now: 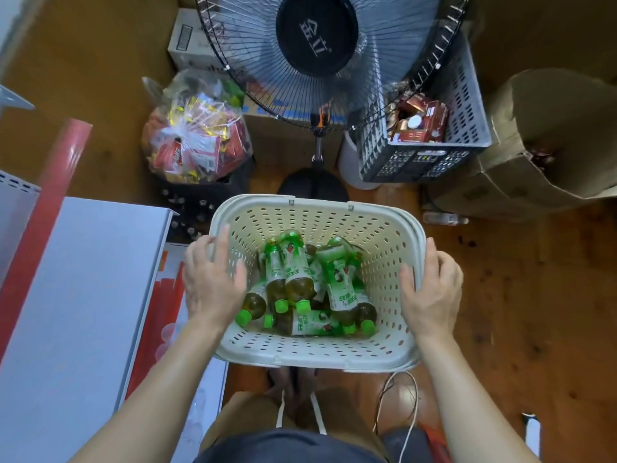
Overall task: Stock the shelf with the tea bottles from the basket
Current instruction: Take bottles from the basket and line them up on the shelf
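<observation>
A cream perforated plastic basket (317, 215) sits on the floor in front of me. Several tea bottles (300, 279) with green caps and green-white labels lie jumbled in its bottom. My left hand (210, 282) rests over the basket's left rim, fingers spread and straight, thumb inside. On the right rim, my right hand (430, 289) has its thumb inside and its fingers outside, clasping the wall. A white shelf board (76, 295) lies at my left, level with the basket.
A standing fan (317, 38) rises just behind the basket, its base touching the far rim. A bag of snacks (197, 135) is at back left, a grey crate (434, 158) and cardboard boxes (541, 168) at back right. A loose cable (410, 406) lies near my knees.
</observation>
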The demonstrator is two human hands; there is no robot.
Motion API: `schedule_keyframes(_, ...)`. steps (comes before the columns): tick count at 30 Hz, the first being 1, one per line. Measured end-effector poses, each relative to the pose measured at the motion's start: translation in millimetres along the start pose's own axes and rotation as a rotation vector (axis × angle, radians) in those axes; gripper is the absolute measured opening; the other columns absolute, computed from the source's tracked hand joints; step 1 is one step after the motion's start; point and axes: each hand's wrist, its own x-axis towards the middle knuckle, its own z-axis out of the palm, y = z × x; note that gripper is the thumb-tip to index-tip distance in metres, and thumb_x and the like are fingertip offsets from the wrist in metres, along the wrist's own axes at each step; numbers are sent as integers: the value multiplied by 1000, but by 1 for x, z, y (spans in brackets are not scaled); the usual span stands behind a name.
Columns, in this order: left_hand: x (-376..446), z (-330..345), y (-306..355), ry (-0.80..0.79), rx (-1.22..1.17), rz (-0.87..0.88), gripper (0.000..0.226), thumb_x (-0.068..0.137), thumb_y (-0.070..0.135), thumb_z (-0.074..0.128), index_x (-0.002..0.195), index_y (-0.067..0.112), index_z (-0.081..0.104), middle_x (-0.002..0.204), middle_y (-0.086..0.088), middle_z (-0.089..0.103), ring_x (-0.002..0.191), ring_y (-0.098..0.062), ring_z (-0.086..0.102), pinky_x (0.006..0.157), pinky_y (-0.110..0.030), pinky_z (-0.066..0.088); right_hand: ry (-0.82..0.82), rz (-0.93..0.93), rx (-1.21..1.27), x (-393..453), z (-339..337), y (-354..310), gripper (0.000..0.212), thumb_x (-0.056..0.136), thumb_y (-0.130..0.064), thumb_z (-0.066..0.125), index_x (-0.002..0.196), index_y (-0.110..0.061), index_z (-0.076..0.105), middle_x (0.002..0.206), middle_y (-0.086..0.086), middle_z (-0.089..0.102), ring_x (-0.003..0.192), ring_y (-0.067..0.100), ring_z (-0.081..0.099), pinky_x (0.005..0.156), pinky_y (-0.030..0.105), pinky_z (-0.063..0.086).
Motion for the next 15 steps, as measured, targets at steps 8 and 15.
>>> schedule_keyframes(8,-27,65,42,-457,-68,11,80,101,58,57,168,30,25,162,-8,40,149,-28,39,122,-53,41,-415,-57,134,-42,50,-31,73,110,-53,53,172,-18,34,155,6,52,146,27,46,125,47,40)
schedule_keyframes(15,-26,117,41,-711,93,-32,104,92,78,56,171,30,9,175,-14,22,156,-39,34,123,-56,39,-729,84,-58,-51,109,-20,97,104,-71,52,176,-27,4,173,12,36,155,37,43,125,55,42)
